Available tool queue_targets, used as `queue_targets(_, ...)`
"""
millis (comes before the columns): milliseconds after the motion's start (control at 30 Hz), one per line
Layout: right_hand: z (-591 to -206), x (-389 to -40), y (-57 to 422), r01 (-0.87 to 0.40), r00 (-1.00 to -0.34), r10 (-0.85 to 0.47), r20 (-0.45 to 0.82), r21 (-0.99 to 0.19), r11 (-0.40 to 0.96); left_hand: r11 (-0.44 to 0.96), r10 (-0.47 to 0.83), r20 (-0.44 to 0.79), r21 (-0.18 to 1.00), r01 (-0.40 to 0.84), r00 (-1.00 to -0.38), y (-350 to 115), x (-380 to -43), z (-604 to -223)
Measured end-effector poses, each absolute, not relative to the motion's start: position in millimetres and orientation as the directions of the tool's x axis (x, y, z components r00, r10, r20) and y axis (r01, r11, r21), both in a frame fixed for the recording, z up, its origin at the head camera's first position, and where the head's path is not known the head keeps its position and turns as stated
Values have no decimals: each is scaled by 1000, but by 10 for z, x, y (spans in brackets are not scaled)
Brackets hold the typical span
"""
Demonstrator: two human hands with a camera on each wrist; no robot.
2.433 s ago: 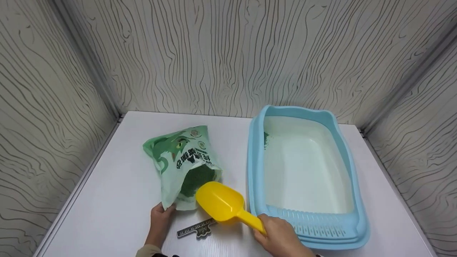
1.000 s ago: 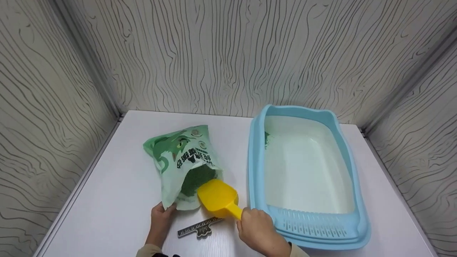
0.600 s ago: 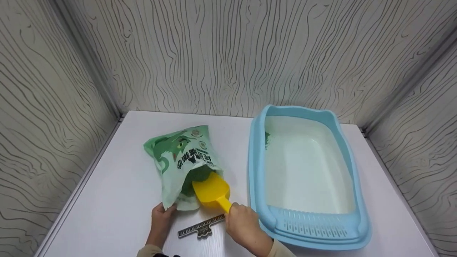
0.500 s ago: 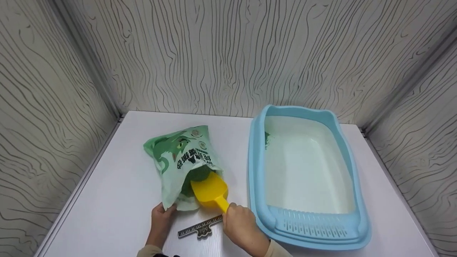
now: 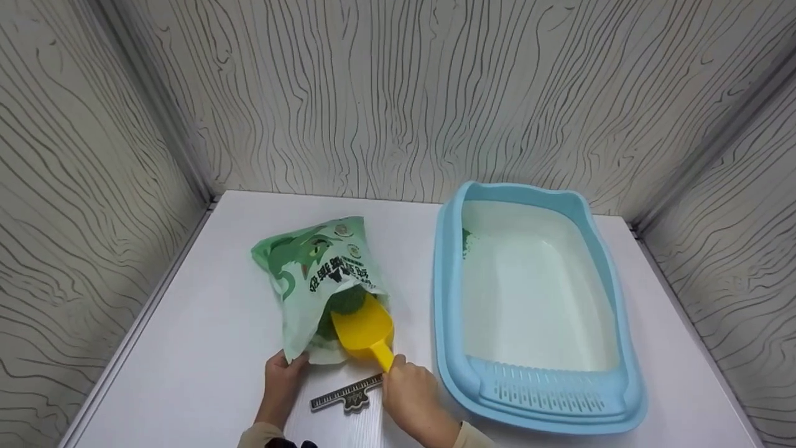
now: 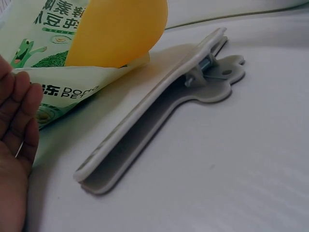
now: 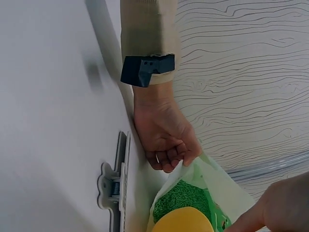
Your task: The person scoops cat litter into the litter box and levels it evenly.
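A green and white bag of cat litter lies on the table with its mouth toward me. Green pellets fill its opening. My left hand pinches the left corner of the bag's mouth between thumb and fingers, as the right wrist view also shows. In my right hand I grip the handle of a yellow litter scoop, whose front edge is inside the bag's mouth, against the pellets. Some pellets hide behind the bag's upper edge. A sealing clip lies between my hands.
To the right stands a blue litter tray with a white inside and a slotted front ledge. A small patch of green pellets sits at its left inner wall. Wood-patterned panels enclose the white table at the back and sides.
My right hand has moved left, bringing the scoop from in front of the bag into its mouth. My left hand keeps its hold on the bag's corner.
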State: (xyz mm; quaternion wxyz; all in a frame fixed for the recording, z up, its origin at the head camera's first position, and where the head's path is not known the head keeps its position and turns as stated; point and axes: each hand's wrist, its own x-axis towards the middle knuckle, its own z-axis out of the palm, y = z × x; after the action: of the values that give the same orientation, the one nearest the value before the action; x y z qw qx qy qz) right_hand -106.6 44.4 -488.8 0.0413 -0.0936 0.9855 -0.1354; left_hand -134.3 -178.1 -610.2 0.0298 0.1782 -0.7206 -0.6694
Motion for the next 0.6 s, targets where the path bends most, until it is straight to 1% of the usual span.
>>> queue_targets(233, -5037, -1059, 468, -143, -985, -168, -47, -332, 932, 31, -316, -160, 983, -179, -935, -1784, -1352, -6098)
queue_targets(500, -5178, -1051, 460, -146, -988, -153, 5, -343, 928, 22, -303, -182, 980, -198, -935, -1774, -1352, -6111)
queue_targets(600, -5238, -1015, 488, -166, -986, -157, 54, -335, 927, 12, -308, -178, 982, -191, -935, -1772, -1343, -6116)
